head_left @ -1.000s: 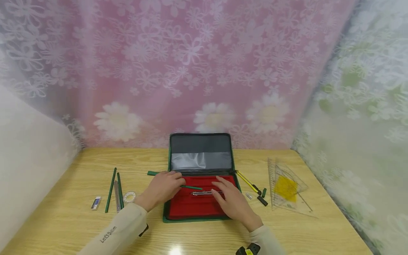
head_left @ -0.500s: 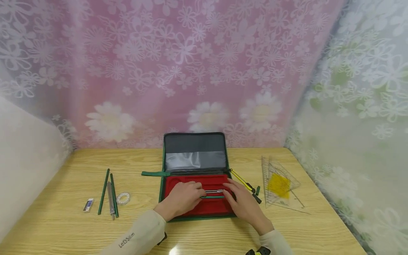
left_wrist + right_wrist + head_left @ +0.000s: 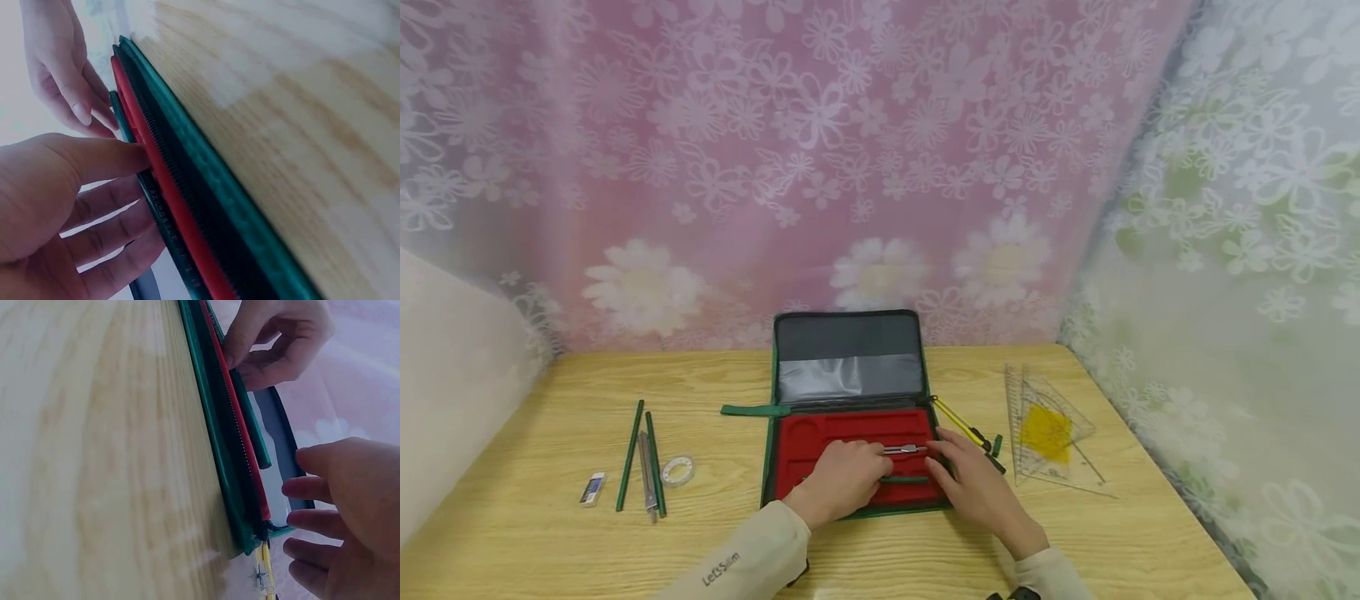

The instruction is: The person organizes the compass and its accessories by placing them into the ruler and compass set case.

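Observation:
A green pencil lies level just over the front part of the red tray of an open zip case. My left hand pinches that pencil between thumb and fingers; lettering shows on its dark barrel in the left wrist view. A silver metal drawing tool, probably a compass, sits in a tray slot, partly hidden behind the left hand. At the case's right edge is my right hand, its fingers loosely spread and holding nothing; the pencil's end is close to them.
On the left of the table lie two green pencils, a grey stick-like tool, a tape roll and an eraser. A yellow cutter and clear set squares lie on the right.
My left hand has moved rightward over the tray with the green pencil, then toward the tray's front. The right hand has stayed near the case's right side. The head view has shifted slightly.

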Motion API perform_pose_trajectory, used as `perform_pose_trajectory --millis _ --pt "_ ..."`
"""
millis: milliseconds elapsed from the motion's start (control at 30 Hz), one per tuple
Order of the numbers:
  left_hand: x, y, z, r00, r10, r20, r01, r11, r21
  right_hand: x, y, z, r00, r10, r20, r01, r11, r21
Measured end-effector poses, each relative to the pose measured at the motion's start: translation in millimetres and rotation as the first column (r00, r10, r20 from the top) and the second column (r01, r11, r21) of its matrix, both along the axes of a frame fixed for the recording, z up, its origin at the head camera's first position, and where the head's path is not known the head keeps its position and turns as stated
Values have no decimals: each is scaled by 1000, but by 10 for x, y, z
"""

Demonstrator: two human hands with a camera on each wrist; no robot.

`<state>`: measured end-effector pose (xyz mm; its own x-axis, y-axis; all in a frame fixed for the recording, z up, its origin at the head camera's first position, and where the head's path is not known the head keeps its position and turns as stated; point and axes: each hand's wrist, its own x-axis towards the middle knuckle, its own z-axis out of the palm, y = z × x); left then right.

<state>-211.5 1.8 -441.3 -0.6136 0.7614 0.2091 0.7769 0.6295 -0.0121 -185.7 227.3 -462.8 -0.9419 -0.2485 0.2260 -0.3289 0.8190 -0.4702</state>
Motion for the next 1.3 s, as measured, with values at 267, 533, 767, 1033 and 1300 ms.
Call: perform_pose_trajectory --millis 267,533,767,1033,1300 --pt "-20 -16 -24 999 19 28 -20 1000 20 25 -28 -31 1000 28 11 -28 999 37" --pt "-5 -269 -4 999 10 51 -12 999 39 34 -90 -21 995 95 -20 -94 994 48" --pt "69 -690 34 997 70 45 -73 995 70 29 -128 -18 991 89 -103 -85 995 45" --pt "80 -885 -42 989 123 79 -133 982 132 1 -146 -39 987 72 -140 -64 996 65" --pt "46 -985 -47 990 89 108 -109 975 193 -18 -196 -37 985 31 -169 -18 997 80"
